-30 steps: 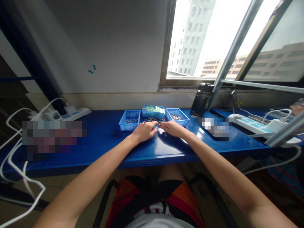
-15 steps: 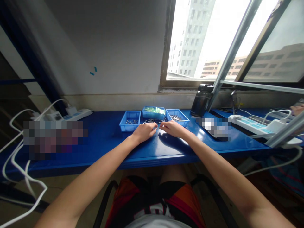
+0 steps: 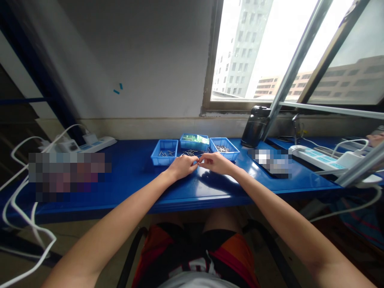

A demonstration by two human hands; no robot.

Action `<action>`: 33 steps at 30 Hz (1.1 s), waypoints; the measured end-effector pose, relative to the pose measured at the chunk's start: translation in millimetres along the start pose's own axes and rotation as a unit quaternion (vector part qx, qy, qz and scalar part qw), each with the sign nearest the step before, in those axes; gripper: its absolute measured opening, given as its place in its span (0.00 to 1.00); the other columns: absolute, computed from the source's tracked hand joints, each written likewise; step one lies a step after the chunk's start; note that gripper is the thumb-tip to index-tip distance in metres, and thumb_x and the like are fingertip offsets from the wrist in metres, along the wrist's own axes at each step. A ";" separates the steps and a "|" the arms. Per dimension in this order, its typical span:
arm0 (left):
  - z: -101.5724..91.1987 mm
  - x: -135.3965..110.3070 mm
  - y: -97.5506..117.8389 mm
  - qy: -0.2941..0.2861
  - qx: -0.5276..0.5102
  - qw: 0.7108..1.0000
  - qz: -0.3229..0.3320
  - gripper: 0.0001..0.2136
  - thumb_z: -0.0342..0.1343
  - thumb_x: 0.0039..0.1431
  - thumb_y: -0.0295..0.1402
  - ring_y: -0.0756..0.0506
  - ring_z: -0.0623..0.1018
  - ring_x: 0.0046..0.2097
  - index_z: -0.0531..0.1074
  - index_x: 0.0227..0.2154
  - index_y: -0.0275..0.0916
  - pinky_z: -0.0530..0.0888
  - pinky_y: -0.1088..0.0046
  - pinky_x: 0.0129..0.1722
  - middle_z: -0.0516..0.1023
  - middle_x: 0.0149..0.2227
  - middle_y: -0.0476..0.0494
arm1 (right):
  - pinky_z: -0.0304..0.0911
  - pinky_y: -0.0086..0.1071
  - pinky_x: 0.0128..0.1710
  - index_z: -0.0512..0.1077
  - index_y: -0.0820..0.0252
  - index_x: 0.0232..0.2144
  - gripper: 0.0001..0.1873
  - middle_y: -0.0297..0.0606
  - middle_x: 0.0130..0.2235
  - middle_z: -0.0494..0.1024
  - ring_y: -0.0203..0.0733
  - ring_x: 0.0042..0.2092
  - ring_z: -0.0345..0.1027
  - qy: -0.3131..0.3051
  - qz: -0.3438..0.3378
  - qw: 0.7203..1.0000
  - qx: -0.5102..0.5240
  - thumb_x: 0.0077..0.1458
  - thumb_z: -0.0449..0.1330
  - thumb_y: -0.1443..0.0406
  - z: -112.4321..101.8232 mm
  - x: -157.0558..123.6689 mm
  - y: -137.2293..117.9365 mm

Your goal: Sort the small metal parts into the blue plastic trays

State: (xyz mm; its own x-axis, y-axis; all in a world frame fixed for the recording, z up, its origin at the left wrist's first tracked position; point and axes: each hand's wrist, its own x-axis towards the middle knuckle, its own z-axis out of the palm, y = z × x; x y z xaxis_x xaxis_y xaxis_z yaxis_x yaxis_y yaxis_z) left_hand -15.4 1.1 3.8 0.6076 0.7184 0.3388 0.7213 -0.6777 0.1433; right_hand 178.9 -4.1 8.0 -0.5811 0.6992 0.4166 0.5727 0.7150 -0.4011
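My left hand (image 3: 183, 166) and my right hand (image 3: 216, 163) meet above the blue table, fingertips pinched together and touching. Whatever small thing they pinch is too small to make out. Just beyond them lies a loose pile of thin metal pieces (image 3: 192, 153), partly hidden by my fingers. A blue bin (image 3: 164, 161) to the left holds a few thin metal pieces. Another blue bin (image 3: 235, 155), behind my right hand, holds several more. Between these two, farther back, stands a third blue bin (image 3: 193, 146) with a green, shiny plastic packet in it.
A black bottle (image 3: 254, 127) stands at the back right, with a dark flat device (image 3: 274, 170), partly blurred out, before it. Power strips with white cables lie left (image 3: 100, 145) and right (image 3: 318, 157). A metal post rises at the right. Another person's hand (image 3: 375, 140) shows at the far right.
My right hand has shifted slightly left, so its fingertips now meet those of my left hand. The small gap between them has closed. The bins have not moved.
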 end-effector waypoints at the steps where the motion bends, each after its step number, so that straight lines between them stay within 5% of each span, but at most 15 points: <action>1: -0.2 0.3 -0.1 0.003 -0.007 1.000 0.000 0.11 0.45 0.57 0.35 0.47 0.76 0.33 0.70 0.40 0.44 0.68 0.76 0.31 0.77 0.31 0.49 | 0.54 0.23 0.25 0.71 0.62 0.33 0.14 0.31 0.21 0.69 0.29 0.23 0.58 0.008 0.001 1.000 -0.003 0.53 0.54 0.56 -0.1 0.1 0.8; 14: 0.0 -0.5 2.3 0.001 0.017 0.999 0.027 0.11 0.46 0.57 0.36 0.47 0.75 0.33 0.71 0.38 0.43 0.68 0.75 0.31 0.76 0.31 0.48 | 0.52 0.22 0.24 0.70 0.61 0.27 0.14 0.30 0.19 0.67 0.28 0.21 0.56 0.041 0.009 0.996 -0.074 0.53 0.55 0.56 -1.3 -0.2 -2.1; 21: -4.8 -2.3 6.7 0.046 0.031 0.998 0.032 0.11 0.44 0.58 0.36 0.48 0.74 0.32 0.71 0.35 0.41 0.67 0.76 0.29 0.73 0.32 0.48 | 0.52 0.22 0.25 0.70 0.60 0.30 0.09 0.30 0.20 0.68 0.29 0.22 0.58 0.050 -0.003 0.995 -0.088 0.54 0.52 0.63 -1.2 -0.2 4.1; 33: -1.7 -1.0 4.8 0.075 -0.011 0.996 0.044 0.09 0.48 0.57 0.34 0.51 0.73 0.30 0.71 0.36 0.41 0.67 0.78 0.30 0.71 0.34 0.50 | 0.51 0.24 0.26 0.69 0.62 0.30 0.11 0.33 0.23 0.70 0.31 0.24 0.58 -0.029 -0.029 0.997 -0.067 0.57 0.49 0.63 1.1 -0.2 5.3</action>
State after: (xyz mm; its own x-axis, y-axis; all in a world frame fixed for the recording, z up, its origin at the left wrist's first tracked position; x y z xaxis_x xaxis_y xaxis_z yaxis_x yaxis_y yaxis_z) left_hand -13.1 -3.1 5.7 0.6105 0.6256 0.4857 0.6591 -0.7413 0.1264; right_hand 181.4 -0.4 4.9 -0.6455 0.6583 0.3873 0.6069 0.7499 -0.2632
